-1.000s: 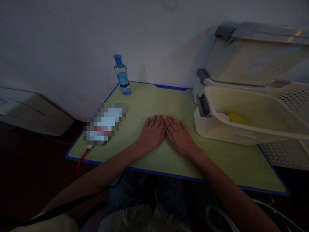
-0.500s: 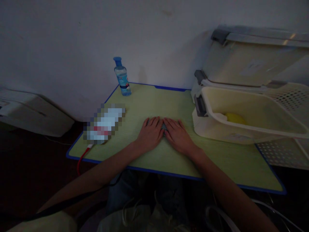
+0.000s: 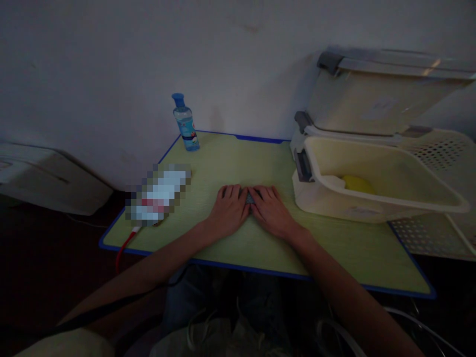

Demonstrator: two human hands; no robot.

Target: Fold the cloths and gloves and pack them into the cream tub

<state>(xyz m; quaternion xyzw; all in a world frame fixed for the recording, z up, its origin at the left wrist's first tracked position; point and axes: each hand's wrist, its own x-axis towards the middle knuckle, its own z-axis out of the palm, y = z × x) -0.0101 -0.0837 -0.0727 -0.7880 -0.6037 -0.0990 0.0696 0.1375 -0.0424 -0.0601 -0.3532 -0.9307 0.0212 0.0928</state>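
A small grey thing with a patterned surface (image 3: 250, 198) lies on the yellow-green table under both hands. Only a patch of it shows between them, so its kind cannot be made out. My left hand (image 3: 229, 210) covers its left part, palm down, with the fingers bent over the far side. From the right, my right hand (image 3: 270, 210) covers the other part in the same way, its fingers curled and its thumb close to the left one. The fingertips are partly hidden.
On the table (image 3: 256, 163) a blue bottle (image 3: 186, 130) stands at the back left. A blurred-out phone (image 3: 159, 195) with a red cable (image 3: 122, 248) lies at the left. At the right is a cream bin (image 3: 342, 203) with a yellow thing (image 3: 357, 184) inside, near a lidded box (image 3: 372, 101).
My fingers lay flatter on the grey patterned thing before and are now more bent around it. The whole view has shifted slightly; the bottle, phone and bin have stayed in place.
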